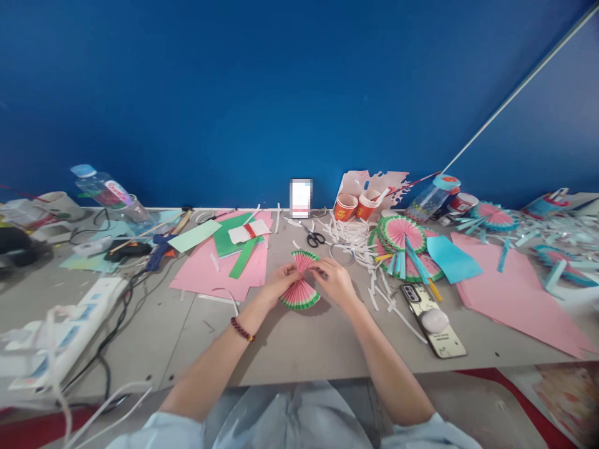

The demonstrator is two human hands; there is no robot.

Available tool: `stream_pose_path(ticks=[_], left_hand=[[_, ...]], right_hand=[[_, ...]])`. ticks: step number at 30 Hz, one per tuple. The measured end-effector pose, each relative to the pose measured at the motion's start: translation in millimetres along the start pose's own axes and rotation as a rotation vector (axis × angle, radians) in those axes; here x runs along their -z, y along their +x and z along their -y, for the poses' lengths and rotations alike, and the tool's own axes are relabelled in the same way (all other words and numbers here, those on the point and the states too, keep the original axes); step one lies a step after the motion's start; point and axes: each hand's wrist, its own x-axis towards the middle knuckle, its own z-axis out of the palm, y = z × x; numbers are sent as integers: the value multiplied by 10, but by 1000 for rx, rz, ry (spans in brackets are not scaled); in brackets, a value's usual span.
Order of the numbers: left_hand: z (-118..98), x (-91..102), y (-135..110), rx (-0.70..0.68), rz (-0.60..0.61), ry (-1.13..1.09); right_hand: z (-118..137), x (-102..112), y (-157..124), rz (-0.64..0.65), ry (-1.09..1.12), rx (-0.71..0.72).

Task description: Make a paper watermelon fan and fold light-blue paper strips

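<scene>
A pleated paper fan [301, 295], pink with a green and white edge, is spread into two wings just above the table. My left hand [282, 280] pinches it near its narrow middle from the left. From the right, my right hand [333, 277] has its fingertips closed on the same fan at the upper wing. The exact spot under the fingertips is hidden. Black-handled scissors [315, 237] lie just beyond the fan. Left of it are pink sheets [196, 274], with green paper [234, 234] and a green strip [242, 259] on top.
White paper strips [352, 240] lie scattered right of centre. Finished paper fans [403, 234], a phone [435, 324], and paper cups [345, 207] stand or lie to the right. A power strip [88, 324] and a glue gun [160, 249] are at the left.
</scene>
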Motion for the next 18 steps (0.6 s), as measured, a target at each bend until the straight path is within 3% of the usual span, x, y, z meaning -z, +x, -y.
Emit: stream_pose_path(ticks=[7, 10, 15, 18], left_hand=[[-15, 19, 4, 42, 14, 25], [-21, 20, -9, 22, 2, 165], [-30, -19, -79, -177, -232, 707], [-40, -45, -119, -209, -353, 874]], right_hand=[[-21, 47, 17, 32, 169, 19], [-15, 57, 13, 41, 197, -2], [0, 44, 11, 40, 144, -39], [4, 28, 14, 32, 129, -36]])
